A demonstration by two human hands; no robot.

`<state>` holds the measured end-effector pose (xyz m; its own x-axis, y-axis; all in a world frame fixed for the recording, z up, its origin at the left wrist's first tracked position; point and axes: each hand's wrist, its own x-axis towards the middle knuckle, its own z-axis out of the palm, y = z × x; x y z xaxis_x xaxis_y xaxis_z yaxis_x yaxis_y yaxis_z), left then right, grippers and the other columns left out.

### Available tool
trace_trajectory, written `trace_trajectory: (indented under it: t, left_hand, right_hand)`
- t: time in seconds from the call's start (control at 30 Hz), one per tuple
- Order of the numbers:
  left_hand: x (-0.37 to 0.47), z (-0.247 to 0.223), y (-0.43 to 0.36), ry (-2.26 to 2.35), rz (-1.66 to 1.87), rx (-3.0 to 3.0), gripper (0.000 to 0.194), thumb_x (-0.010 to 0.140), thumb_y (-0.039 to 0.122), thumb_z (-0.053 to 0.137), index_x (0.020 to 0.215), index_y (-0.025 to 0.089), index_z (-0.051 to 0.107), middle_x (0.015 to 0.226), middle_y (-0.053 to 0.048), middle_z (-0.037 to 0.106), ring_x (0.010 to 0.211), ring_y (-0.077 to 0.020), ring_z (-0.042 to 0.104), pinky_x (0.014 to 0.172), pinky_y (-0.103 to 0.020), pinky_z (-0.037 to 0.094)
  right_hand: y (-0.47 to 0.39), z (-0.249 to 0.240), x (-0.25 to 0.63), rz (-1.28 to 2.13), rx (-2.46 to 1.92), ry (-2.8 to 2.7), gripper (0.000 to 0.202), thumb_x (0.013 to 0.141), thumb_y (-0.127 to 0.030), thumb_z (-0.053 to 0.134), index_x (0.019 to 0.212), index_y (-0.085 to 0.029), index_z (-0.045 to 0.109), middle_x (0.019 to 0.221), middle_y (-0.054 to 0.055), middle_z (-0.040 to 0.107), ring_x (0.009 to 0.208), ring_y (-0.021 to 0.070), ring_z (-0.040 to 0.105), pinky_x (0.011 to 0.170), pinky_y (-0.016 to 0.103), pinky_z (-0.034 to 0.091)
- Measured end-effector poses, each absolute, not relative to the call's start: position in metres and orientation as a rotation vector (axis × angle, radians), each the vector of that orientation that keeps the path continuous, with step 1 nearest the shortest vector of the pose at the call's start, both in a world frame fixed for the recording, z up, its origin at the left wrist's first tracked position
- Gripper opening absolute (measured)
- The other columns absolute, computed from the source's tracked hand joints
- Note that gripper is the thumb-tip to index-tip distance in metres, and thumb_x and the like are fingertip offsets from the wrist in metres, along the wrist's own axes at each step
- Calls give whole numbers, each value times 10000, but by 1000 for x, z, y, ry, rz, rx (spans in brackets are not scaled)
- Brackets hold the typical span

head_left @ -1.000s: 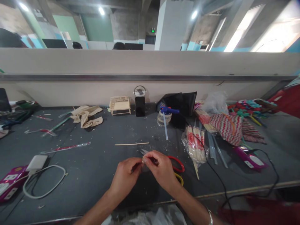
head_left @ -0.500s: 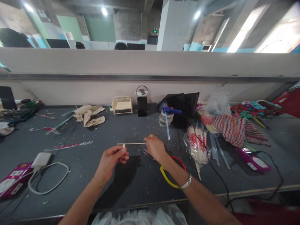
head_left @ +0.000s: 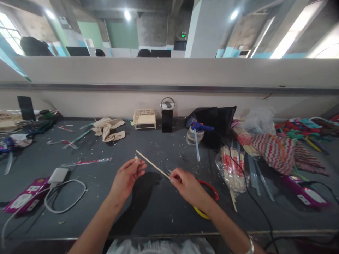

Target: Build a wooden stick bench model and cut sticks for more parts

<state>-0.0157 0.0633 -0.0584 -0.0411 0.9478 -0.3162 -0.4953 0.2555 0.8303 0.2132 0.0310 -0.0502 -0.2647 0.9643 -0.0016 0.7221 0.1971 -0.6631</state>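
Observation:
Between the thumb and fingers of my left hand is a short piece of wooden stick, mostly hidden by the fingers. My right hand pinches the near end of a long thin wooden stick, which slants up and left so that its far end stands just above the left fingertips. Scissors with red and yellow handles lie on the dark table partly under my right forearm. Further back stands a small wooden model bed beside a phone.
A blue glue gun rests on a clear round jar. To the right lie a plastic bag of sticks and striped woven cloth. A purple power strip with a white charger is at left; a black cable crosses the right side.
The long stick has tilted from level to a slant, its right end now nearer me, and its left end has come apart from the short piece. My right hand has moved nearer and rightward.

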Motion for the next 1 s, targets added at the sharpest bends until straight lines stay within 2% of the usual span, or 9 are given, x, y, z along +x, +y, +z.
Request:
trace_trajectory:
  t: [0.2, 0.6, 0.77, 0.9, 1.0]
  left_hand:
    - [2, -53, 63, 903, 1272, 549, 146, 736, 169, 705, 865, 127, 652, 895, -85, 720, 767, -145, 677, 718, -262, 555]
    - [12, -46, 61, 898, 1338, 556, 179, 709, 211, 740, 841, 138, 643, 854, -76, 726, 818, -174, 683, 778, -291, 528]
    - [16, -51, 61, 922, 1351, 627, 181, 707, 240, 741, 830, 143, 650, 816, -59, 718, 786, -163, 674, 762, -287, 522]
    - [12, -59, 62, 1032, 1368, 706, 220, 705, 288, 738, 844, 138, 657, 811, -60, 703, 729, -153, 656, 689, -264, 513]
    - [7, -61, 62, 1108, 1385, 726, 237, 695, 314, 738, 842, 149, 652, 791, -37, 684, 650, -129, 627, 634, -243, 489]
  right_hand:
    - [9, -55, 211, 924, -1557, -1899, 90, 864, -200, 455, 841, -194, 542, 780, 21, 636, 747, 176, 594, 676, 274, 401]
    - [-8, -69, 199, 1080, -1439, -1774, 83, 858, -181, 438, 821, -194, 511, 725, -4, 583, 684, 146, 561, 643, 252, 393]
    - [-12, -72, 198, 1118, -1393, -1773, 88, 856, -193, 450, 832, -196, 534, 714, -19, 578, 672, 130, 552, 622, 225, 389]
    - [-17, -75, 198, 1116, -1435, -1733, 123, 859, -213, 445, 816, -187, 556, 682, -15, 580, 634, 127, 549, 572, 212, 382]
    - [-19, -80, 200, 1063, -1528, -1709, 120, 849, -209, 453, 825, -180, 568, 700, 6, 617, 647, 139, 588, 592, 222, 411]
